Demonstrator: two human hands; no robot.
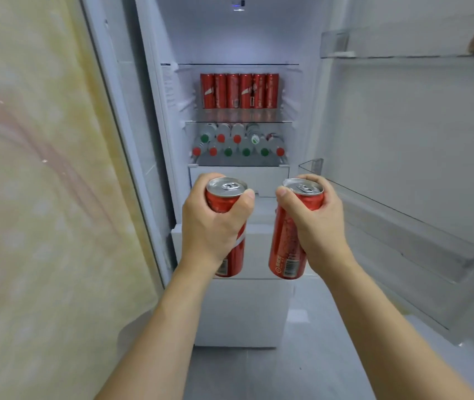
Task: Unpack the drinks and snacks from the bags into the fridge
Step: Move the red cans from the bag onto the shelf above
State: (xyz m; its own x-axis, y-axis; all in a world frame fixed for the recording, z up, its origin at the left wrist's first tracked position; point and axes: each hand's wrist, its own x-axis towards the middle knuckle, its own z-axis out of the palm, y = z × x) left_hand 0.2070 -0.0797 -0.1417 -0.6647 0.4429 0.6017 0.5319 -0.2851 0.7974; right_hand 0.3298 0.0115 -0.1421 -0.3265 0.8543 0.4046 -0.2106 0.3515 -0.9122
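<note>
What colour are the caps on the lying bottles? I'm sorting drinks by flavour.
Red and green caps, mixed, on the bottles lying on the lower shelf; head view.

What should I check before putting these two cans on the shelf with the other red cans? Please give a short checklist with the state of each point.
1. Left hand grips its can firmly: ok.
2. Right hand grips its can firmly: ok.
3. Both cans upright, tabs unopened: ok.
4. Fridge door open wide: ok.
5. Free space in front of the row of red cans on the glass shelf: ok.
6. Space behind that row: cannot tell.
</note>
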